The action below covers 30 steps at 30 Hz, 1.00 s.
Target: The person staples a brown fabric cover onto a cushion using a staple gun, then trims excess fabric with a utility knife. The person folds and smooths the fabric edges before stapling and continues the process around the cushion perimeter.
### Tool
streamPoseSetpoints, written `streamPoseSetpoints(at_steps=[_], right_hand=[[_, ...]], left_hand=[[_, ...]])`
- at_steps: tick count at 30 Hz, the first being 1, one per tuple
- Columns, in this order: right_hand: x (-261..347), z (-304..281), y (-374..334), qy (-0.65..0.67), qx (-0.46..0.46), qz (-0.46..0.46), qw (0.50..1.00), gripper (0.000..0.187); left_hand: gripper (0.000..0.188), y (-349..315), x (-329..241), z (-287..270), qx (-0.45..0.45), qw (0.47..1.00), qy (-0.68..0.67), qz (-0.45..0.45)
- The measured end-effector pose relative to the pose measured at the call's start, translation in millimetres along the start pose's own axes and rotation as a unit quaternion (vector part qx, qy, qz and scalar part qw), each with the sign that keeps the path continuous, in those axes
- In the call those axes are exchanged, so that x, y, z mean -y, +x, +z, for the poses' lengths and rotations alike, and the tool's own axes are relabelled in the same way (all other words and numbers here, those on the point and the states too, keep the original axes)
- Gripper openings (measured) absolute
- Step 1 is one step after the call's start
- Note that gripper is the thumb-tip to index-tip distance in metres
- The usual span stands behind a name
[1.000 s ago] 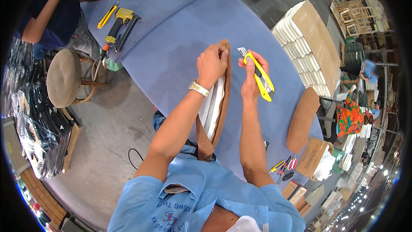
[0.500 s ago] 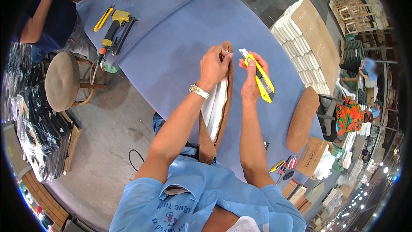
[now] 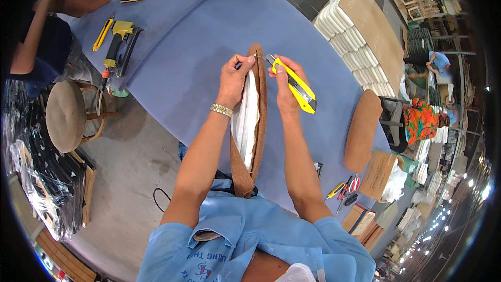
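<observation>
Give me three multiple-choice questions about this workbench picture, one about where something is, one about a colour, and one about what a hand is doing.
1. Where does the yellow staple gun lie?
A. on the blue table, far left of the hands
B. on the round stool
C. on the stack of white panels

2. What colour is the utility knife in the right hand?
A. red
B. yellow
C. green

3. What is the left hand doing?
A. resting flat on the table
B. holding a screwdriver
C. pinching the top edge of the brown padded seat piece

Answers: 1 A, the gun rests on the blue table beside a yellow cutter. 2 B, its body is yellow with a dark trim. 3 C, the fingers grip the brown fabric at the upper end.
</observation>
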State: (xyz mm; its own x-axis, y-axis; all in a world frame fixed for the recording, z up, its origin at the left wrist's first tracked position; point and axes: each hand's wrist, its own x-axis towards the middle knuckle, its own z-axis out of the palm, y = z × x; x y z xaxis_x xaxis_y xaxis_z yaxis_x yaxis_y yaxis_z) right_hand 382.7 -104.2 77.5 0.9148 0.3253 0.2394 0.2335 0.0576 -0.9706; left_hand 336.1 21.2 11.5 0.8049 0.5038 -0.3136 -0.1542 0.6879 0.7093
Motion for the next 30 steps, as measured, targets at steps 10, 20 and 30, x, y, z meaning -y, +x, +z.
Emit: streamPoseSetpoints(at_steps=[10,20,30], right_hand=[[-24.1,5.1,4.6,-0.088,0.013,-0.038,0.995,0.021],[-12.9,8.8,10.6,-0.201,0.026,-0.149,0.968,0.018],[-6.0,3.2,8.2,-0.211,0.03,-0.126,0.969,0.013]], left_hand=[[0.017,1.5,-1.9,-2.0,0.022,0.999,-0.022,-0.022],[0.016,-0.7,-5.8,7.3,0.007,1.0,-0.006,-0.021],[0.015,7.0,2.1,6.8,0.009,1.0,-0.017,-0.025]])
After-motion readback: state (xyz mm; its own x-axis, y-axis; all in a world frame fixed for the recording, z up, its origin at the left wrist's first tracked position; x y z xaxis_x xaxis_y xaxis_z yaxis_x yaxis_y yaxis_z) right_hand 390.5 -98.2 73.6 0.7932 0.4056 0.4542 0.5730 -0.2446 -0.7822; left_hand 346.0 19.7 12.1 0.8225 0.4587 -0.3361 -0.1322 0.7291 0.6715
